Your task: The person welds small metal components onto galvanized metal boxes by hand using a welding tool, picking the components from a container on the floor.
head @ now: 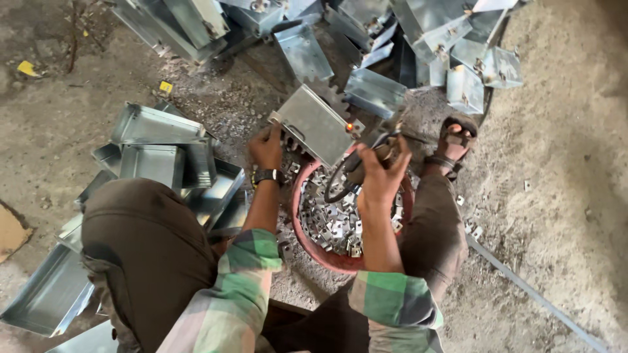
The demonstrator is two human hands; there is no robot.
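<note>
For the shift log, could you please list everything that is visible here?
Metal tray in hand: one, grey, above the basin, steadied by the left hand.
Welding tool: one, dark with cable, in the right hand; an orange glow at the tray's corner.
Basin: one, red, between the knees.
Small metal brackets: many, silver, inside the basin.
Tray stack: several, grey, on the left.
Tray pile: many, grey, at the top.
Metal rod: one, grey, lower right on the ground.
Sandal: one, brown.
Wristwatch: one, dark.
Left hand; right hand.
</note>
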